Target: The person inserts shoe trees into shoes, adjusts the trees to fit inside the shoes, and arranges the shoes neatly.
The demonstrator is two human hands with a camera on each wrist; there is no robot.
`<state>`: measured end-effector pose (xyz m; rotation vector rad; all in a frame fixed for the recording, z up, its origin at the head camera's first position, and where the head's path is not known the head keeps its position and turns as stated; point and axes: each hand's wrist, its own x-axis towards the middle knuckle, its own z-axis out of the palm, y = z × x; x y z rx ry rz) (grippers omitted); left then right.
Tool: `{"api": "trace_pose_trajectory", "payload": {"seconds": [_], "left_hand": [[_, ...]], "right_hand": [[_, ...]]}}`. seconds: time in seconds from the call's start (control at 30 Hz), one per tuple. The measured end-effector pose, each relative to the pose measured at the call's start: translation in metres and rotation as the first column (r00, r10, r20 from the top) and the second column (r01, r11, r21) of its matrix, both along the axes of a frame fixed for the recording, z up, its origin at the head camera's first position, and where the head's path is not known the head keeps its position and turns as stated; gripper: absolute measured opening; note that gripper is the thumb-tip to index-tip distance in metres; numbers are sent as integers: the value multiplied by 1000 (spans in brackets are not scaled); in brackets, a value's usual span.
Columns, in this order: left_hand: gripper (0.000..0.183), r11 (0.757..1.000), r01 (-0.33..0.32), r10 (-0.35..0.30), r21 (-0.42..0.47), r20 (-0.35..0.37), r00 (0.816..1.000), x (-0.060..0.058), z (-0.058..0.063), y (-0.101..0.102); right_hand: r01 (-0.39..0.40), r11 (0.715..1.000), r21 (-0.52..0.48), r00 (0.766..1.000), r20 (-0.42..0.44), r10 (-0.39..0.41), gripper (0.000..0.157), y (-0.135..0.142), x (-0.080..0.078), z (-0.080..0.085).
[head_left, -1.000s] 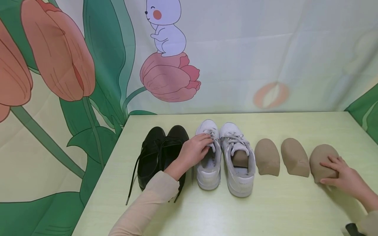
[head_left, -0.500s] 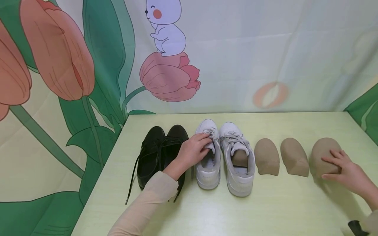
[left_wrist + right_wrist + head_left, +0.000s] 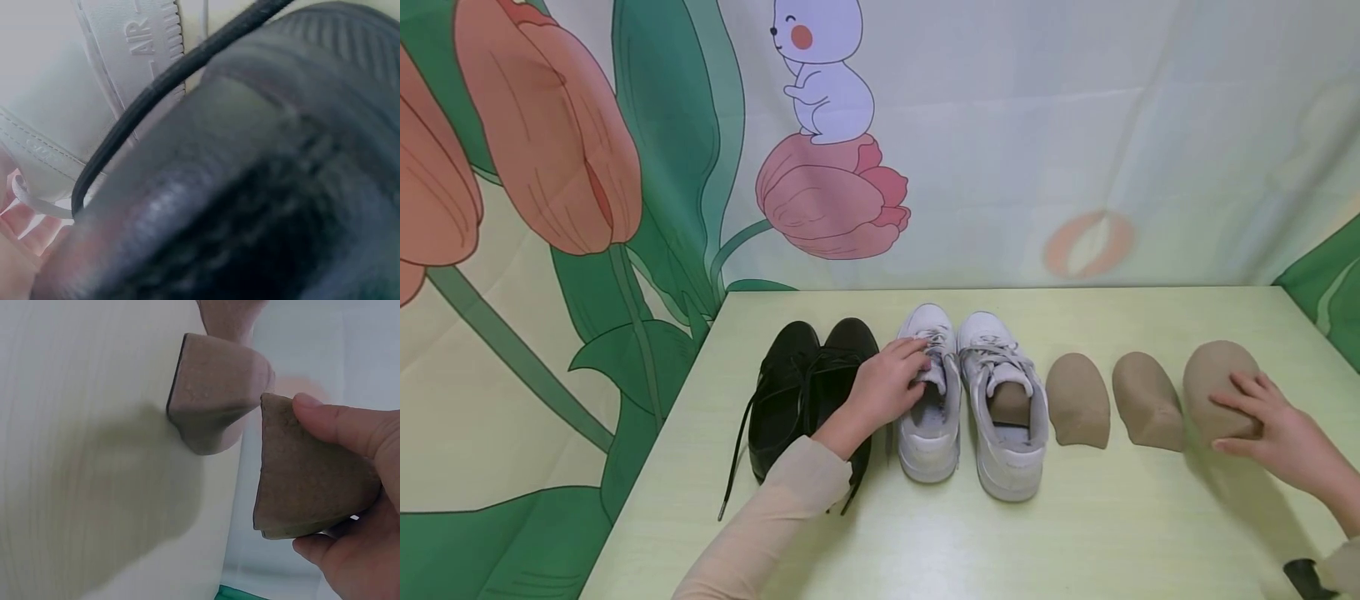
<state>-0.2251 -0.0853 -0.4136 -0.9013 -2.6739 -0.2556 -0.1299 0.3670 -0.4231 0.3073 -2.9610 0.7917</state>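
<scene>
Above the table [image 3: 1075, 542], the right fingers [image 3: 1238, 405] grip a beige form [image 3: 312, 469].

The head camera looks forward and down over the table [image 3: 1120, 533] from well back, taking in the tulip-printed backdrop [image 3: 985, 167]. Close against a blurred black lace-up shoe [image 3: 250, 119], the left wrist camera faces the side of a white sneaker [image 3: 56, 81], both also in the head view. The right wrist camera, turned sideways so the table stands at left, looks from near at the toe-shaped tan insert [image 3: 312, 475] in the right hand [image 3: 1281, 433], sharing it, a second insert [image 3: 215, 378] and the backdrop with the head view.
</scene>
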Motion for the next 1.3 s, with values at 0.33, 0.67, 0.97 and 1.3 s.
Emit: {"api": "trace_pose_trajectory", "payload": {"seconds": [0.33, 0.67, 0.97, 1.3], "left_hand": [[11, 998, 24, -18, 62, -92, 996, -1, 0, 1], [11, 999, 21, -17, 36, -111, 994, -1, 4, 3], [6, 998, 41, -46, -38, -154, 987, -5, 10, 4], [4, 996, 76, -84, -53, -181, 980, -7, 13, 3]], "right_hand": [[-63, 998, -8, 997, -36, 63, 62, -10, 1, 12], [-127, 992, -6, 988, -94, 125, 60, -18, 2, 18], [-160, 987, 6, 980, -117, 160, 59, -28, 1, 24], [-196, 980, 30, 971, -136, 198, 59, -39, -1, 30]]}}
